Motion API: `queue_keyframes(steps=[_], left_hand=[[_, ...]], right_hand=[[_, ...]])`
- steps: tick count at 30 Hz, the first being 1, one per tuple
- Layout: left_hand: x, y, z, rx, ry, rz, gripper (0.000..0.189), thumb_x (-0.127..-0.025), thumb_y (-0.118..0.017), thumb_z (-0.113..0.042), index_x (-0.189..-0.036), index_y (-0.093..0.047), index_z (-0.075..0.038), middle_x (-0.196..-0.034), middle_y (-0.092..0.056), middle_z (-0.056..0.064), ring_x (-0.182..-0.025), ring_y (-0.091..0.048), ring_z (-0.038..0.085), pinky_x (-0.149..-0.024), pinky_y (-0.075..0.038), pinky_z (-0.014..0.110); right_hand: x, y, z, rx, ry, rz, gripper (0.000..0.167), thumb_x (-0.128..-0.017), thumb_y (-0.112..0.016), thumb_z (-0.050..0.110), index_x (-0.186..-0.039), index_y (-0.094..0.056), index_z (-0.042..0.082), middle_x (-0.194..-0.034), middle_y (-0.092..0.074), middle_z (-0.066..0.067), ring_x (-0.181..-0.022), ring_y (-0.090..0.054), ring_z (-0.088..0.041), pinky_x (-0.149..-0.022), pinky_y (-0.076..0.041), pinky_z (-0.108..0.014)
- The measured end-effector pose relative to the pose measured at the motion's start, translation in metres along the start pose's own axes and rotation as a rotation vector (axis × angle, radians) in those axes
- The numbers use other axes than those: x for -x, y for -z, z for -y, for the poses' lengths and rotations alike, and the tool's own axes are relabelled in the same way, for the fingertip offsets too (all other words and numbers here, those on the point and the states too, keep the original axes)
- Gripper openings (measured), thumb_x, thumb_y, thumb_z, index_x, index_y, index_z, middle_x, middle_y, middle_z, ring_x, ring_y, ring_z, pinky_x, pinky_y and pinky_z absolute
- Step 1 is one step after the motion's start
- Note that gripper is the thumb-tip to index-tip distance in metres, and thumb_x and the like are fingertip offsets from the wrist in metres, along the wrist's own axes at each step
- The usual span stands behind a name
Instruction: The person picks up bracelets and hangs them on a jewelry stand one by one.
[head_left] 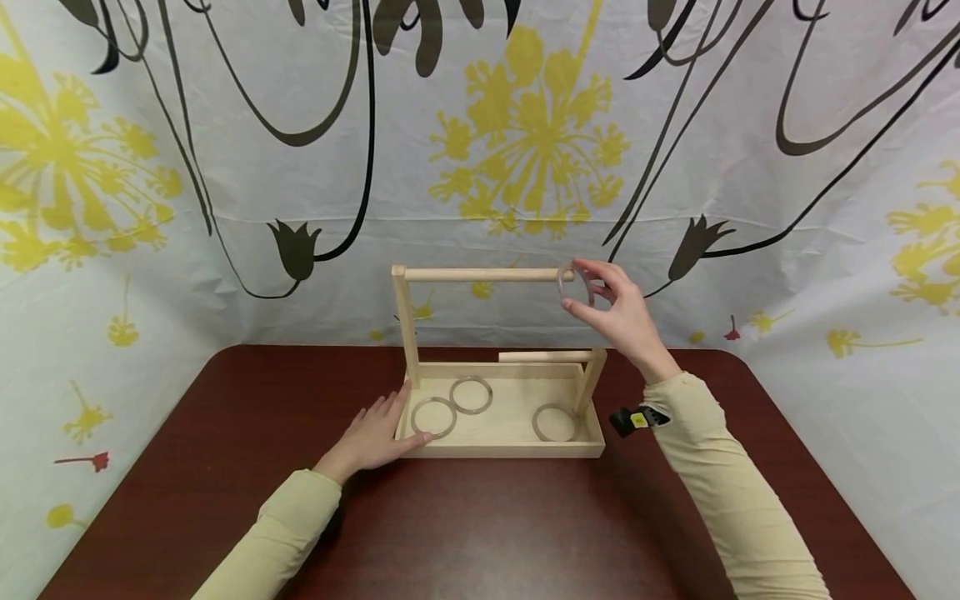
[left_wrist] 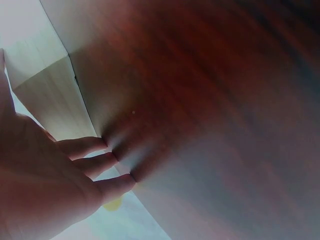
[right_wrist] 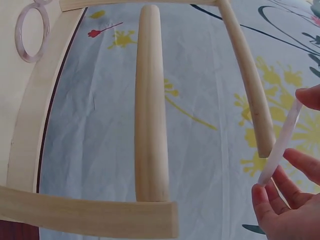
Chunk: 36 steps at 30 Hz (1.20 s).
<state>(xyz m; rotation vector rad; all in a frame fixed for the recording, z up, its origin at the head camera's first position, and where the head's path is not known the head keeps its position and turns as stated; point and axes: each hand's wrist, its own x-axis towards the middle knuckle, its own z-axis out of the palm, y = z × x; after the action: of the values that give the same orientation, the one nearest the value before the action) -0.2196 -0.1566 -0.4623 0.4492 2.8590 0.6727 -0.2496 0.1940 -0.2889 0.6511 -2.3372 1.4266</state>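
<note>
- Held ring (right_wrist: 282,141): upright, pinched by thumb and fingers of the right hand (head_left: 621,312), at the upper bar's free right end; whether the tip is inside it, I cannot tell.
- Upper bar (head_left: 480,274): long axis left to right, its tip just left of the right hand, the nearer one.
- Lower bar (head_left: 546,357): points left from the right post (head_left: 590,383).
- Tray (head_left: 495,451): two rings (head_left: 491,395) side by side at left, a third ring (head_left: 533,422) at right.
- Left hand (head_left: 372,437): fingers extended, resting against the tray's left end.
</note>
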Motion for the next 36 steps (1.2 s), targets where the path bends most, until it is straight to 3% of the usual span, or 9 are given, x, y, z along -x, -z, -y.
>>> queue_keyframes(steps=[19,27,36], left_hand=[[-0.001,-0.003,0.004,-0.005,-0.003,-0.005,0.101,-0.088,-0.052,-0.067,-0.156,-0.007,-0.009,-0.151,-0.028,0.028,-0.139,-0.023,0.045,-0.106,-0.019,0.063],[-0.001,-0.003,0.003,-0.007,-0.01,-0.009,0.102,-0.087,-0.052,-0.068,-0.156,-0.008,-0.008,-0.15,-0.029,0.028,-0.138,-0.025,0.045,-0.105,-0.02,0.063],[-0.001,-0.003,0.003,0.003,-0.006,-0.007,0.1,-0.087,-0.053,-0.067,-0.156,-0.008,-0.009,-0.15,-0.029,0.027,-0.138,-0.024,0.044,-0.106,-0.02,0.062]], right_hand=[[-0.01,-0.02,-0.009,-0.009,0.013,0.097,0.055,-0.093,-0.06,0.002,-0.144,-0.04,-0.003,-0.139,-0.033,-0.026,-0.127,-0.037,-0.039,-0.104,-0.033,-0.054],[-0.014,-0.026,-0.01,-0.06,0.031,0.092,0.054,-0.092,-0.062,-0.001,-0.142,-0.041,-0.007,-0.138,-0.035,-0.029,-0.124,-0.041,-0.04,-0.102,-0.035,-0.053],[-0.018,-0.032,-0.019,-0.111,0.012,0.095,0.057,-0.091,-0.064,0.0,-0.143,-0.041,-0.004,-0.135,-0.038,-0.026,-0.124,-0.041,-0.039,-0.103,-0.033,-0.054]])
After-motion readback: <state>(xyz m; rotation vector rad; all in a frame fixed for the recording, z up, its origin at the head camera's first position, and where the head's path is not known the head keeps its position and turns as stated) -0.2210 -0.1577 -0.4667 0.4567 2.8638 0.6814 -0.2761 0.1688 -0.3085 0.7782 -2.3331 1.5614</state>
